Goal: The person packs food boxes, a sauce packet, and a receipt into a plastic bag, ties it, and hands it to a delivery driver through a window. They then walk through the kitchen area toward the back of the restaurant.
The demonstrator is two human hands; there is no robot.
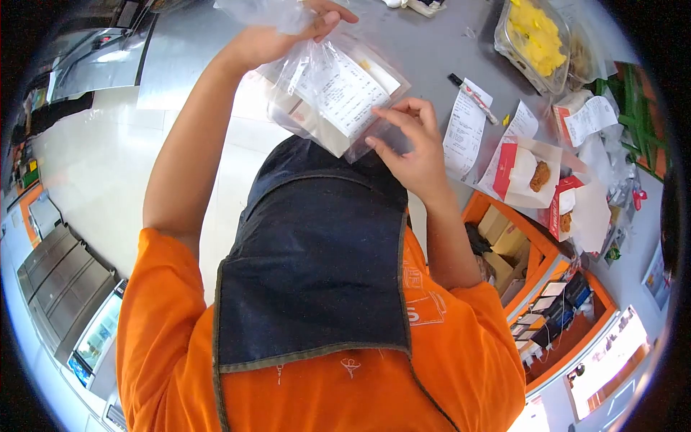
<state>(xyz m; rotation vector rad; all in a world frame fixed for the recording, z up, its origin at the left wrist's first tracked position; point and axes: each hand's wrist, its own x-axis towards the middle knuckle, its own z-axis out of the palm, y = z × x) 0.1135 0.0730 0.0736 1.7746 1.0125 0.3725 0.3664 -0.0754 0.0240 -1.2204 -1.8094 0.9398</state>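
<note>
A clear plastic bag point(291, 115) with a pale box inside hangs near the table's front edge at top centre. A printed receipt point(345, 90) lies against the box. My left hand point(288, 39) is closed on the gathered top of the bag, its fingers partly cut off by the frame edge. At the bag's right side is my right hand point(414, 147), thumb and index finger apart, fingertips at the film beside the receipt's lower corner.
On the grey table point(432, 54) are a marker point(479, 101), loose receipts point(466, 129), an open box with fried chicken point(529, 173), a second red-and-white box point(568, 209) and a container of yellow food point(533, 39). An orange shelf unit point(533, 266) stands below right.
</note>
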